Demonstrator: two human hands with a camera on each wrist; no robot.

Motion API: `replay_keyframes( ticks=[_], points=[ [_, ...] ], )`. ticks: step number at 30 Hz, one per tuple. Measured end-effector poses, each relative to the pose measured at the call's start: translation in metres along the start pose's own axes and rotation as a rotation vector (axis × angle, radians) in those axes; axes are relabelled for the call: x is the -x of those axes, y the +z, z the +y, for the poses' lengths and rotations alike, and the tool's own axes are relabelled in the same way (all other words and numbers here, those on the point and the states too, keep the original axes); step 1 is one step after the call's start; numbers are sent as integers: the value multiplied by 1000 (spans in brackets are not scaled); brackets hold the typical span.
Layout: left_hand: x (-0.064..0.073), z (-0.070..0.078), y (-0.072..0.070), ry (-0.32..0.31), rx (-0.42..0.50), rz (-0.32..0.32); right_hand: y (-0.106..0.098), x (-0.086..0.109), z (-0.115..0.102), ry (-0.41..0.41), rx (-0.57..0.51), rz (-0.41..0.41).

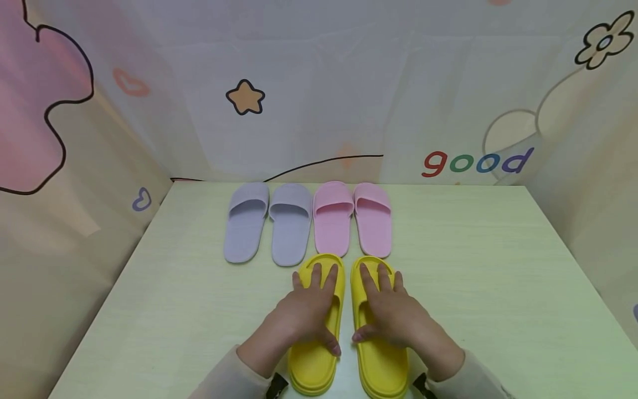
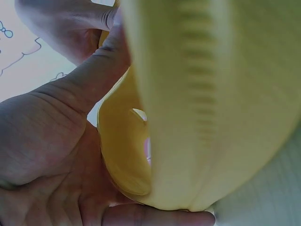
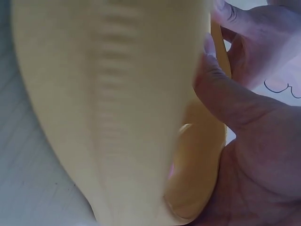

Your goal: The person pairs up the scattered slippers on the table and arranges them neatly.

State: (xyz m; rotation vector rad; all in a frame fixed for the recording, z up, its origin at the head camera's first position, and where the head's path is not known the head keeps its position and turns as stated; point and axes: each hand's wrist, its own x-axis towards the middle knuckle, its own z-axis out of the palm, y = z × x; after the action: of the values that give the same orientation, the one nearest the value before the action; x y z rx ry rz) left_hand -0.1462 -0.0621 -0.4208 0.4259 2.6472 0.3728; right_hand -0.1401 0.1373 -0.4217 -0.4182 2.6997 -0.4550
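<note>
A pair of yellow slippers lies side by side, toes facing away. My left hand (image 1: pixel 308 311) grips the left yellow slipper (image 1: pixel 312 370), fingers spread over its strap and thumb at the inner edge. The right yellow slipper (image 1: pixel 384 372) is held likewise by my right hand (image 1: pixel 392 313), its thumb at that slipper's inner edge. Up close in the left wrist view, the slipper's body (image 2: pixel 221 94) stands between thumb and little finger. The right wrist view has the other slipper's ribbed surface (image 3: pixel 113 103) filling much of the frame. A narrow gap separates the two slippers.
Just beyond the yellow toes, a pink pair (image 1: pixel 333 230) stands against the back of the pale table (image 1: pixel 498 277). To its left is a lavender pair (image 1: pixel 290 238), all toes facing the back. A printed cloth (image 1: pixel 309 100) hangs behind and along both sides.
</note>
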Motion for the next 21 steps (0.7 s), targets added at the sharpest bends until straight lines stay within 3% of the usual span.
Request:
replay_keyframes(
  ticks=[14, 21],
  points=[
    [-4, 7, 5, 10, 1, 33, 3, -3, -7, 26, 21, 20],
    [-4, 9, 5, 21, -43, 50, 5, -4, -7, 29, 26, 31]
  ],
)
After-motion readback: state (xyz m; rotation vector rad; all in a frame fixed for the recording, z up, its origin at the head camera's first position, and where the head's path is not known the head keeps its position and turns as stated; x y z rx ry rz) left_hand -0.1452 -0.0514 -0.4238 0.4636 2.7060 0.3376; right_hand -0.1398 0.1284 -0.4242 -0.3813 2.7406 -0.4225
